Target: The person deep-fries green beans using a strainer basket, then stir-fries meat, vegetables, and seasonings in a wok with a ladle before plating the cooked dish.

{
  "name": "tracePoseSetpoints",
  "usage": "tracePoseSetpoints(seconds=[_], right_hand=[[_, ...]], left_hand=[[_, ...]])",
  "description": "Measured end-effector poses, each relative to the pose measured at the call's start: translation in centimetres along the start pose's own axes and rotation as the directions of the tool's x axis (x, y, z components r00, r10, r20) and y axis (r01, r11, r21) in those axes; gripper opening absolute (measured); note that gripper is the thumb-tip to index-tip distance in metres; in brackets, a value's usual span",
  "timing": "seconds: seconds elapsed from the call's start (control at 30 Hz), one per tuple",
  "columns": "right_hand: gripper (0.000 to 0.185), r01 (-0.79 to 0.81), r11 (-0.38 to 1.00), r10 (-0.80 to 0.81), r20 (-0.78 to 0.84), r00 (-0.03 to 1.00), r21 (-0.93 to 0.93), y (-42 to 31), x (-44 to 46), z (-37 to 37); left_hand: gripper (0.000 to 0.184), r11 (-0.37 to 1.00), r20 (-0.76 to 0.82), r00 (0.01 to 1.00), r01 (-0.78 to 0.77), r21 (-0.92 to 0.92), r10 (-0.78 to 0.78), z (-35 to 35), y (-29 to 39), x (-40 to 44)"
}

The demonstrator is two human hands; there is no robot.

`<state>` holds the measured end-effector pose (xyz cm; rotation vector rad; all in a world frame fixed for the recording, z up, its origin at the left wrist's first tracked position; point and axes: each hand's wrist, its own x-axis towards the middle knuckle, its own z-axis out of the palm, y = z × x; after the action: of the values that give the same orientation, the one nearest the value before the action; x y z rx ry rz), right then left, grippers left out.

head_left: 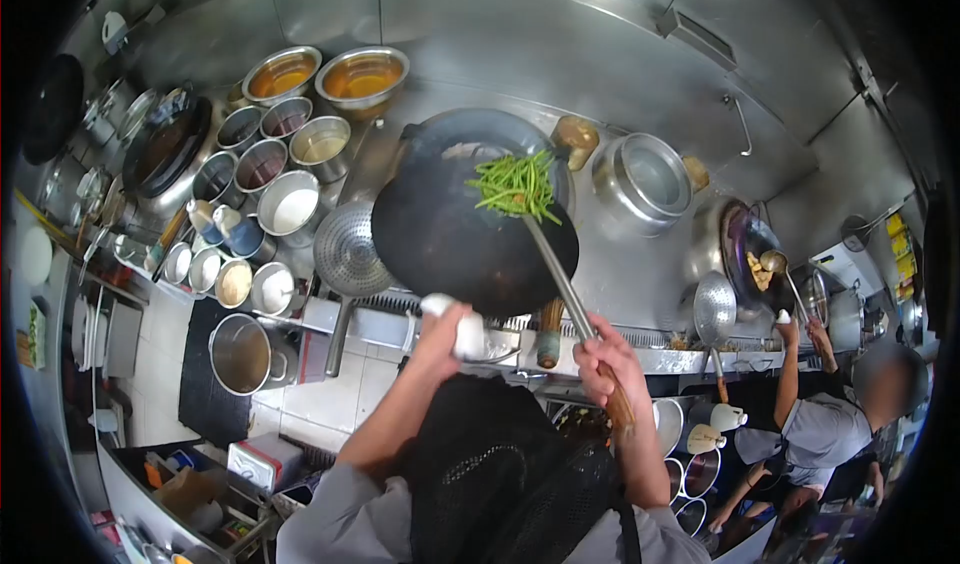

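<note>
Green beans: the heap of slim, bright green beans (pixel 515 184) shows at the far right part of the broad, black, round metal wok (pixel 455 259); whether it rests on the wok or is lifted, I cannot tell.
Line to the beans: they lie ahead and left of my right hand (pixel 610 366), ahead and right of my left hand (pixel 445 342); the left looks slightly nearer, but only the right's tool reaches them.
Long axis: the long steel-shafted ladle with a brown wooden handle (pixel 562 276) slants from my right hand away and leftward to the beans, which hide its head.
Right fingers: clamped round the handle.
Left fingers: clamped on a bunched white cloth (pixel 469 336) at the wok's near edge; whether they pinch the rim, I cannot tell.
Writing: none readable; the yellow packages (pixel 900 249) at far right are too small.
</note>
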<state>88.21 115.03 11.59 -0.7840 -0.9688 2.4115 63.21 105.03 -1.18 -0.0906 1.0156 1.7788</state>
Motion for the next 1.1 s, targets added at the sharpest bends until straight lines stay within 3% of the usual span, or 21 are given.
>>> tracePoseSetpoints(seconds=[0.03,0.07,0.1,0.13,0.17,0.23,0.3,0.37,0.4,0.43,0.5,0.57,0.7,0.77,0.8,0.83,0.9,0.97,1.1], right_hand=[[0.047,-0.019,0.999,0.02,-0.006,1.0,0.032,0.0,-0.6,-0.1],[0.048,0.002,0.996,-0.007,-0.059,0.998,-0.084,-0.4,-0.7,0.0],[0.047,-0.015,0.995,0.001,-0.138,0.99,-0.096,-0.9,-0.8,0.8],[0.047,-0.015,0.999,0.009,-0.129,0.992,-0.047,-1.2,-0.2,1.0],[0.046,-0.012,1.0,0.011,-0.119,0.993,-0.003,-1.2,0.0,1.1],[0.044,-0.009,1.0,0.009,-0.03,0.999,0.007,-2.0,0.0,0.9],[0.044,-0.022,0.998,0.022,-0.008,1.0,0.06,-2.3,0.0,0.0],[0.049,-0.026,0.996,0.029,-0.04,0.999,0.083,-2.5,0.5,0.1],[0.049,-0.023,0.997,0.027,-0.05,0.998,0.078,-2.3,0.6,0.4],[0.049,-0.018,0.998,0.021,-0.037,0.999,0.066,-2.6,0.4,0.4],[0.049,-0.059,0.998,0.06,-0.014,0.998,0.03,-2.8,-0.2,0.0],[0.049,-0.069,0.994,0.071,-0.021,0.997,0.08,-2.0,-0.3,-1.3],[0.044,-0.081,0.997,0.083,-0.112,0.99,0.017,-0.5,-0.5,-1.9],[0.043,-0.141,0.99,0.141,-0.155,0.978,0.011,-0.1,-0.3,-2.5],[0.044,-0.161,0.987,0.158,-0.158,0.975,-0.012,-0.1,-0.3,-2.4],[0.044,-0.146,0.989,0.142,-0.151,0.978,-0.017,-0.3,-0.4,-1.9],[0.045,-0.195,0.979,0.184,-0.175,0.967,-0.052,-1.1,-0.6,-0.6],[0.045,-0.191,0.979,0.178,-0.16,0.971,-0.071,-1.8,-0.7,0.1],[0.041,-0.159,0.987,0.156,-0.119,0.981,-0.021,-0.7,-0.3,-1.8]], left_hand=[[0.017,1.0,-0.007,1.0,0.002,-0.015,-0.002,0.6,0.4,-0.3],[0.015,1.0,-0.013,1.0,0.004,-0.031,-0.005,1.1,0.8,-0.6],[0.014,0.993,-0.009,0.993,0.117,-0.028,-0.117,-0.6,0.3,2.0],[0.014,0.988,0.1,0.992,0.088,-0.124,-0.076,-1.6,-0.4,5.5],[0.015,0.985,0.101,0.991,0.103,-0.136,-0.089,-0.6,0.7,4.9],[0.015,0.983,0.003,0.986,0.164,-0.079,-0.164,0.7,0.6,-0.5],[0.014,0.992,-0.016,0.994,0.106,-0.066,-0.108,1.8,1.0,-1.9],[0.015,0.969,0.156,0.971,0.202,-0.142,-0.18,-1.2,-0.5,3.4],[0.006,0.974,0.234,0.966,0.15,-0.168,-0.108,-2.8,-2.3,6.9],[0.006,0.975,0.24,0.966,0.135,-0.174,-0.091,-2.1,-1.8,5.0],[0.02,0.979,0.015,0.981,0.194,-0.062,-0.193,-0.1,-0.5,-1.9],[0.021,0.98,0.0,0.98,0.198,-0.023,-0.198,-0.2,-0.1,-2.6],[0.027,0.995,0.056,0.994,0.093,-0.031,-0.092,-0.7,-0.1,0.0],[0.047,0.965,-0.031,0.988,-0.143,0.221,0.154,-1.7,-2.5,0.0],[0.071,0.769,0.107,0.892,-0.435,0.468,0.44,-6.8,-6.6,3.5],[0.081,0.724,0.154,0.891,-0.439,0.532,0.427,-7.8,-6.8,3.1],[0.086,0.644,0.128,0.905,-0.382,0.663,0.406,-10.6,-7.6,3.5],[0.089,0.528,0.207,0.854,-0.468,0.709,0.478,-11.8,-7.6,3.7],[0.077,0.565,0.182,0.861,-0.457,0.687,0.475,-10.9,-6.1,3.9]])
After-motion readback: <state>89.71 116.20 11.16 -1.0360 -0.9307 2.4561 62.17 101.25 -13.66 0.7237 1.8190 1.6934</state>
